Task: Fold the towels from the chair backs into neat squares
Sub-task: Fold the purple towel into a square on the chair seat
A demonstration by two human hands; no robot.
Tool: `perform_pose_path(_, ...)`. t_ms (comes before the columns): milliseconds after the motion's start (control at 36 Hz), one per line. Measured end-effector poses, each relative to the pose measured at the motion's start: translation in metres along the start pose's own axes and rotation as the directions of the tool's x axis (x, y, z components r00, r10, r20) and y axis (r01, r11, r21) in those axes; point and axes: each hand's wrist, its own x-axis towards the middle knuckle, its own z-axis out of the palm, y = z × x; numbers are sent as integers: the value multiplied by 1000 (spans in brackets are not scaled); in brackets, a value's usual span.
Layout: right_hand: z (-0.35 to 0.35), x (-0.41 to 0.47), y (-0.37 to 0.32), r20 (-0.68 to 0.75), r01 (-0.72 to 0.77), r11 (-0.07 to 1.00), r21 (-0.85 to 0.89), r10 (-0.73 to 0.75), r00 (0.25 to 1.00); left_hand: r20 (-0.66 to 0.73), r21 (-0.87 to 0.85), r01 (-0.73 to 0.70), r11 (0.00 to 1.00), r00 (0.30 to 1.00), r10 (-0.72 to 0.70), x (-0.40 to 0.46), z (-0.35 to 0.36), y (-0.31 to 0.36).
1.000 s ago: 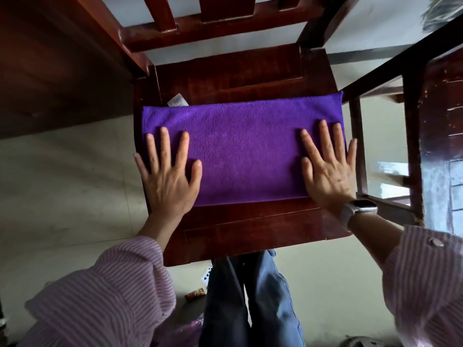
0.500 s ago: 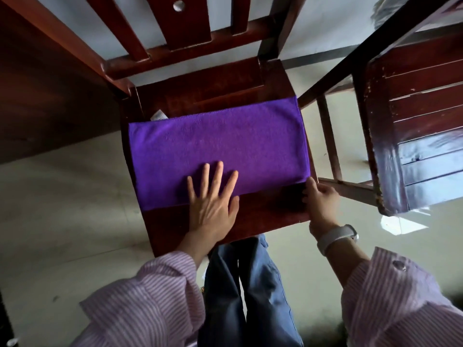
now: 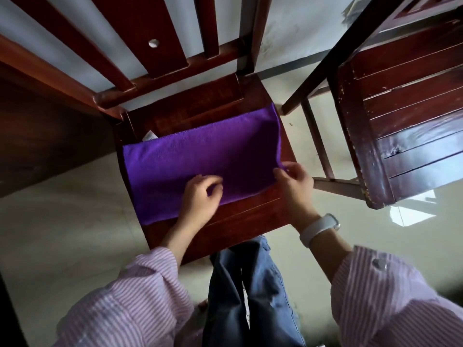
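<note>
A purple towel [image 3: 200, 156], folded into a long rectangle, lies flat across the dark wooden chair seat [image 3: 240, 219]. My left hand [image 3: 200, 196] rests on the towel's near edge around its middle, fingers curled and loosely apart, holding nothing. My right hand [image 3: 293, 179] pinches the towel's near right corner, which is lifted slightly off the seat. A small white tag [image 3: 149, 136] peeks out at the towel's far left edge.
The chair's slatted back [image 3: 160, 58] rises beyond the seat. A second dark wooden chair [image 3: 406, 113] stands close on the right, with its leg rails [image 3: 323, 156] next to my right hand. A dark wooden surface [image 3: 47, 136] fills the left. Pale floor lies below.
My left hand slid from the towel's left end to its middle and curled its fingers. My right hand left the towel top, went to the near right corner and now pinches it up.
</note>
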Motion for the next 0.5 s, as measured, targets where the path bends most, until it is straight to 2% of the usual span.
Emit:
perform_pose_path(28, 4, -8, -1, 69, 144, 988, -63, -139, 988, 10, -227, 115, 967, 993, -116, 4, -7, 11)
perform_pose_path(56, 9, -15, -2, 160, 267, 961, -79, -252, 954, 91, -453, 255, 854, 966, -240, 8, -14, 20)
perform_pose_path(83, 14, -22, -2, 253, 379, 922, -75, -350, 902, 193, -620, 371, 692, 926, -324, 13, -20, 27)
perform_pose_path(111, 20, -28, -2, 340, 472, 878, -78, -421, 841, 265, -724, 431, 539, 895, -360, 17, -26, 30)
perform_pose_path(139, 25, -33, -3, 424, 537, 838, -99, -453, 784, 301, -784, 450, 428, 878, -372, 21, -33, 32)
perform_pose_path(194, 36, -37, -3, 558, 589, 795, -143, -428, 712, 296, -832, 430, 349, 878, -376, 28, -41, 30)
perform_pose_path(278, 46, -35, -1, 641, 557, 811, -179, -333, 691, 204, -814, 392, 429, 884, -420, 32, -40, 22)
perform_pose_path(389, 50, -25, 0, 504, 469, 866, -172, -332, 798, 21, -657, 342, 671, 899, -438, 38, -28, 6)
perform_pose_path(500, 49, -11, 0, 457, 531, 808, -256, -383, 803, -87, -470, 331, 818, 905, -416, 51, -17, 9)
